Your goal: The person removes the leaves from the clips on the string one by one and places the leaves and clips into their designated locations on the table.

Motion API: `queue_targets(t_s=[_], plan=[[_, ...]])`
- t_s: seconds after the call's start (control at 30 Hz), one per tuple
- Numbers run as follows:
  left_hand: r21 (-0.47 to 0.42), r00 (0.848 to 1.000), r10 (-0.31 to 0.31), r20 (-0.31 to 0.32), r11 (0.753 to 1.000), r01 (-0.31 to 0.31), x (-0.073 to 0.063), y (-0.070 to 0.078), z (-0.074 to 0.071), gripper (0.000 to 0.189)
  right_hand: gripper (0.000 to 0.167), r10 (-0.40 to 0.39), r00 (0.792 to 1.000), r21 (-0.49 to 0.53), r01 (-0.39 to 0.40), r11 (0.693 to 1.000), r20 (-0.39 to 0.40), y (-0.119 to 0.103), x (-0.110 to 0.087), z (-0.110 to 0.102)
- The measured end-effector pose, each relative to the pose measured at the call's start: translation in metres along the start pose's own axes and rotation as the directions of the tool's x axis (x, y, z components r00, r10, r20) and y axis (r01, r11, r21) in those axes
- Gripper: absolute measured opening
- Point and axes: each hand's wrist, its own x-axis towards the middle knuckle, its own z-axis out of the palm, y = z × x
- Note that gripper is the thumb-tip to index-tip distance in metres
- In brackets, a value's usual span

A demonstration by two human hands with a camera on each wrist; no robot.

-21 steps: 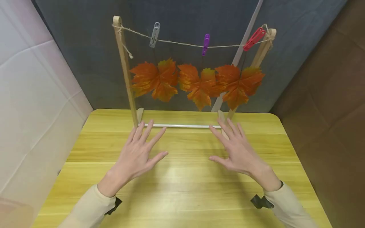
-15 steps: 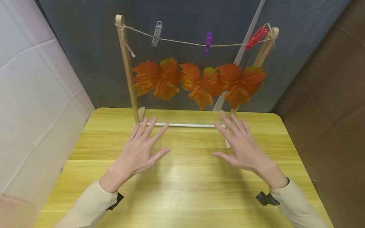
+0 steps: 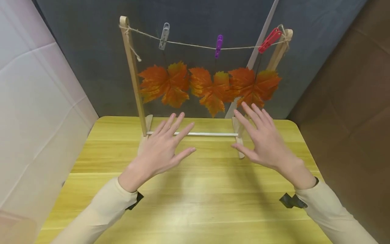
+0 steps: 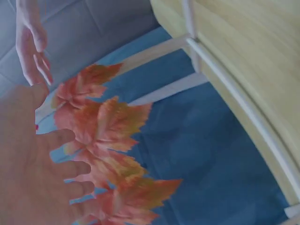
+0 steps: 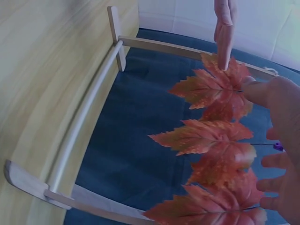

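Observation:
Both hands hang in the air with fingers spread and nothing held. In the head view my left hand [image 3: 159, 150] overlaps the left foot of a wooden stand and its white rod [image 3: 210, 134]. My right hand [image 3: 269, 142] is by the right post, its fingertips overlapping the lower edge of the right leaf [image 3: 254, 86]. Two more orange maple leaves, the left [image 3: 166, 84] and the middle [image 3: 211, 88], hang beside it. Above them a grey clothespin [image 3: 164, 36], a purple clothespin [image 3: 218, 46] and a red clothespin [image 3: 269, 40] are clipped on a string [image 3: 192, 44].
The stand's left post [image 3: 133, 74] and right post [image 3: 278, 54] rise at the back of the yellow wooden table [image 3: 189, 196]. Behind is a dark cloth backdrop [image 3: 195, 17]. A pale cloth [image 3: 39, 84] flanks the left side, a brown one [image 3: 341, 112] the right.
Both hands have moved forward and somewhat to the right, away from the table's near side, fingers still spread. Leaves and clothespins hang as before; the view shifts slightly.

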Motion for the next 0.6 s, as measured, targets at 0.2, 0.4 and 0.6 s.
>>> queue_targets(t_s=[0.2, 0.4, 0.6], plan=[[-0.042, 0.999, 0.049, -0.02, 0.998, -0.049, 0.019, 0.01, -0.01, 0.073, 0.08, -0.016, 0.999, -0.017, 0.015, 1.0, -0.035, 0.003, 0.01, -0.016], [-0.1, 0.996, 0.082, -0.042, 0.991, -0.086, 0.041, 0.014, -0.023, 0.074, 0.079, -0.047, 0.994, -0.038, 0.043, 0.998, -0.102, 0.009, 0.02, -0.032], [-0.118, 0.994, 0.101, -0.045, 0.987, -0.106, 0.061, 0.019, -0.036, 0.075, 0.075, -0.053, 0.986, -0.024, 0.05, 0.998, -0.155, 0.012, 0.033, -0.048]])
